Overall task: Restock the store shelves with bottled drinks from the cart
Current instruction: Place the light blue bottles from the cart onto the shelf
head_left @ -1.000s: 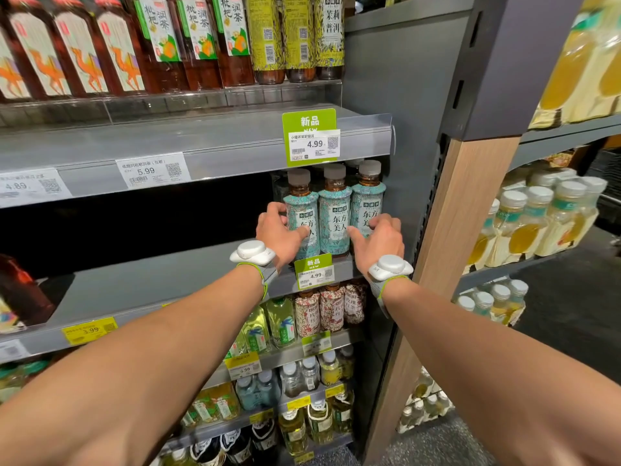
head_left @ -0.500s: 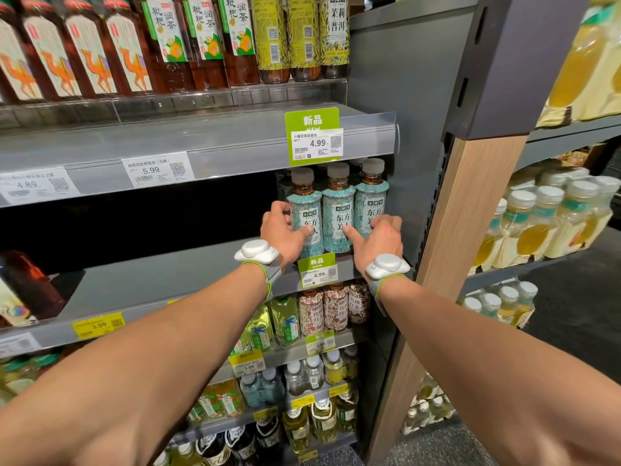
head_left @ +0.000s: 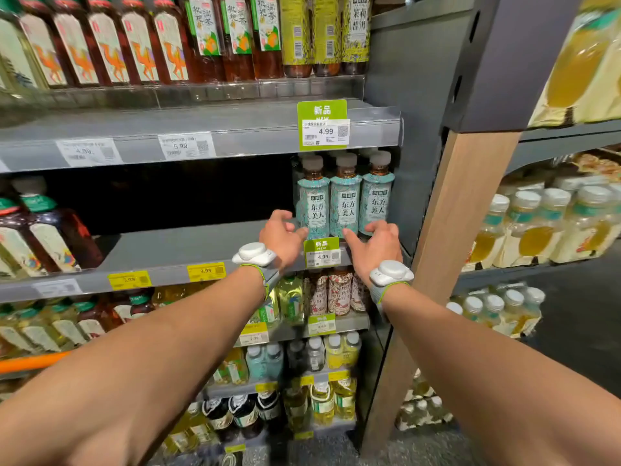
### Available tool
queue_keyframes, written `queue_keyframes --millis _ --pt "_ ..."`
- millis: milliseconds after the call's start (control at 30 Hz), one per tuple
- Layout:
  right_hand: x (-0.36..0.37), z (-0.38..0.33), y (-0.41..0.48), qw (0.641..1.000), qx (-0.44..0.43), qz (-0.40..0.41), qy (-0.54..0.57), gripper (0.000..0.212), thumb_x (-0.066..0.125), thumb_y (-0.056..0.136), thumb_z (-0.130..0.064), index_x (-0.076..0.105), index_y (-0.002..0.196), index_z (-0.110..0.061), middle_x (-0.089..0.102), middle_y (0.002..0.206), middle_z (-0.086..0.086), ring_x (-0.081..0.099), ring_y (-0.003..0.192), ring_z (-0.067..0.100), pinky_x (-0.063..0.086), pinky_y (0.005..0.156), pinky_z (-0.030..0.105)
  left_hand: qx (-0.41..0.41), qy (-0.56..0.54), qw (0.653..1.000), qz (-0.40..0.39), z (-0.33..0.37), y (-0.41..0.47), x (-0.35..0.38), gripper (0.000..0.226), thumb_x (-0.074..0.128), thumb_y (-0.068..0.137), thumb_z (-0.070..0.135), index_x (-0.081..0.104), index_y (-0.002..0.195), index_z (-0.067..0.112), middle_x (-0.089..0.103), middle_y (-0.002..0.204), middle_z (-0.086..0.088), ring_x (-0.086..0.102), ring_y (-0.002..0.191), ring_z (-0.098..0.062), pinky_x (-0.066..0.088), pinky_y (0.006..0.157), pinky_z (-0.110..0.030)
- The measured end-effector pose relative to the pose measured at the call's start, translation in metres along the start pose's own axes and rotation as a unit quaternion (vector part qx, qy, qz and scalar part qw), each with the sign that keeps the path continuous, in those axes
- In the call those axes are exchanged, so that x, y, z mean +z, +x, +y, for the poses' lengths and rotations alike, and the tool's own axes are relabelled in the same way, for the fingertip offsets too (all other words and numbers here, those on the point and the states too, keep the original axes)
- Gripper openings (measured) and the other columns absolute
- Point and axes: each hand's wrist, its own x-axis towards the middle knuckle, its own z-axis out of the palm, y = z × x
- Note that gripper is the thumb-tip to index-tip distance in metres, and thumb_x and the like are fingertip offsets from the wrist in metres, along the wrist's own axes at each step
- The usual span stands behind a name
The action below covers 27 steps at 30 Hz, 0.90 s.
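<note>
Your left hand [head_left: 281, 235] and right hand [head_left: 376, 245] reach to the front edge of the shelf [head_left: 174, 250], fingers loosely curled, gripping nothing. Three teal-label bottles [head_left: 346, 203] stand upright in a tight row at the shelf's far-right end, just behind a green 4.99 price tag [head_left: 322, 253] and next to the wood post [head_left: 460, 213]. Your left thumb tip sits by the base of the left bottle [head_left: 314, 200]; your right fingers overlap the base of the right bottle [head_left: 376, 196]. Can't tell whether either makes contact. White wrist units [head_left: 253, 255] on both arms. Dark bottles [head_left: 57, 237] stand at the shelf's far-left end, well apart from the teal three.
</note>
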Motion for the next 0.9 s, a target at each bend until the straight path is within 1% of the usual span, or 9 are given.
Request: queue_keyframes --millis 167,300,433,500,600,633,700,733,900 --pt "-0.005 0.009 -0.043 0.995 -0.039 -0.081 0.047 0.048 0.071 0.086 -0.056 0.059 0.11 -0.016 0.054 0.117 0.007 0.06 0.096 0.032 0.044 0.078 0.037 -0.056 -0.027 0.997 0.035 -0.015 -0.055 0.003 0.036 0.068 0.095 0.019 0.06 0.129 0.012 0.071 0.108 -0.013 0.066 0.095 -0.032 0.053 0.089 -0.04" --pt "-0.004 0.014 -0.074 0.988 -0.05 -0.132 0.066 0.047 0.072 0.086 -0.053 0.058 0.111 -0.016 0.056 0.116 0.008 0.058 0.099 0.032 0.036 0.075 0.032 -0.074 -0.011 0.994 0.074 -0.029 -0.103 -0.006 0.033 0.071 0.09 0.022 0.067 0.123 0.02 0.071 0.089 0.002 0.065 0.082 -0.021 0.045 0.071 -0.026" --pt "0.007 -0.004 -0.122 0.974 -0.08 -0.194 0.086 0.045 0.072 0.087 -0.051 0.059 0.11 -0.014 0.054 0.11 0.006 0.057 0.099 0.03 0.033 0.074 0.031 -0.089 -0.01 0.989 0.113 -0.052 -0.15 -0.044 0.033 0.073 0.09 0.02 0.068 0.123 0.017 0.072 0.09 -0.002 0.069 0.085 -0.03 0.055 0.082 -0.037" --pt "0.016 -0.021 -0.155 0.965 -0.103 -0.223 0.095 0.045 0.071 0.088 -0.051 0.059 0.11 -0.014 0.056 0.111 0.007 0.057 0.099 0.029 0.034 0.074 0.032 -0.101 0.018 0.985 0.14 -0.07 -0.176 -0.075 0.034 0.072 0.092 0.025 0.066 0.125 0.019 0.068 0.09 0.002 0.068 0.085 -0.025 0.052 0.077 -0.03" --pt "0.028 -0.049 -0.201 0.951 -0.125 -0.262 0.107 0.044 0.07 0.089 -0.05 0.059 0.112 -0.014 0.058 0.113 0.008 0.058 0.099 0.03 0.038 0.076 0.032 -0.108 0.056 0.977 0.174 -0.094 -0.212 -0.121 0.034 0.069 0.094 0.027 0.066 0.126 0.019 0.065 0.084 0.007 0.061 0.072 -0.011 0.044 0.063 -0.012" --pt "0.031 -0.061 -0.217 0.947 -0.129 -0.272 0.114 0.044 0.069 0.09 -0.05 0.059 0.112 -0.013 0.058 0.114 0.008 0.058 0.1 0.029 0.039 0.076 0.032 -0.112 0.055 0.975 0.186 -0.102 -0.223 -0.137 0.033 0.069 0.094 0.026 0.066 0.126 0.019 0.066 0.085 0.005 0.061 0.072 -0.011 0.047 0.066 -0.013" --pt "0.039 -0.084 -0.25 0.939 -0.141 -0.291 0.121 0.044 0.069 0.09 -0.05 0.059 0.112 -0.013 0.058 0.115 0.008 0.057 0.1 0.028 0.039 0.077 0.032 -0.129 0.053 0.968 0.207 -0.116 -0.247 -0.17 0.032 0.069 0.094 0.025 0.067 0.125 0.018 0.073 0.099 -0.004 0.067 0.09 -0.024 0.052 0.089 -0.032" --pt "0.042 -0.096 -0.268 0.935 -0.148 -0.298 0.122 0.044 0.068 0.09 -0.05 0.059 0.112 -0.013 0.058 0.115 0.008 0.057 0.1 0.028 0.041 0.078 0.034 -0.137 0.06 0.965 0.215 -0.123 -0.259 -0.186 0.033 0.07 0.094 0.026 0.067 0.126 0.018 0.073 0.105 -0.007 0.067 0.099 -0.027 0.051 0.093 -0.038" --pt "0.061 -0.154 -0.367 0.915 -0.17 -0.343 0.13 0.041 0.068 0.09 -0.053 0.057 0.107 -0.018 0.057 0.115 0.007 0.057 0.097 0.028 0.038 0.073 0.032 -0.163 0.065 0.95 0.259 -0.163 -0.325 -0.265 0.034 0.071 0.094 0.024 0.067 0.126 0.015 0.071 0.099 -0.005 0.068 0.099 -0.026 0.051 0.088 -0.033"
